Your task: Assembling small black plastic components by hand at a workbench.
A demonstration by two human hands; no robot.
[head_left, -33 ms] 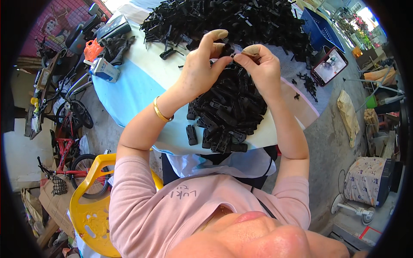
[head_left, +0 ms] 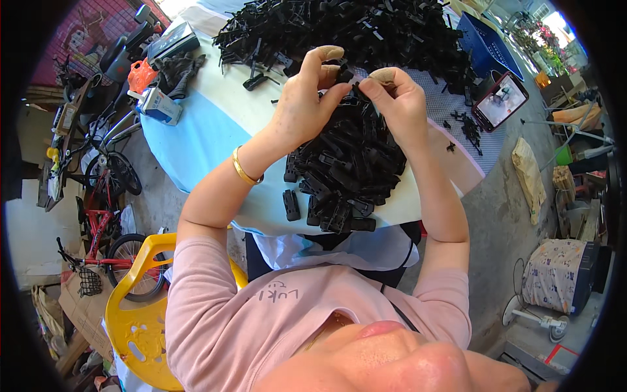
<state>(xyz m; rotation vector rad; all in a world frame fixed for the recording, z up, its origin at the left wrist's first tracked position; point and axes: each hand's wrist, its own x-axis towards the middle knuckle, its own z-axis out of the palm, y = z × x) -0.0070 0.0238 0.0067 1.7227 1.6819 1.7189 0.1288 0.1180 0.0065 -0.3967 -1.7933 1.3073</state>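
Black plastic piece point(head_left: 344, 98), two hands

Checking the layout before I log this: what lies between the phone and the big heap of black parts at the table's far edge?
In the head view, the phone and the heap are parted by a dark blue tray.

The person wears a pale pink short-sleeved T-shirt point(head_left: 274, 313) with faint lettering across the chest. A thin gold bangle point(head_left: 243, 171) circles the left wrist, at about seven o'clock from the left hand point(head_left: 307, 98). Tan fabric covers sit on the fingertips point(head_left: 331, 52) of both hands; the right hand point(head_left: 398, 101) is otherwise bare
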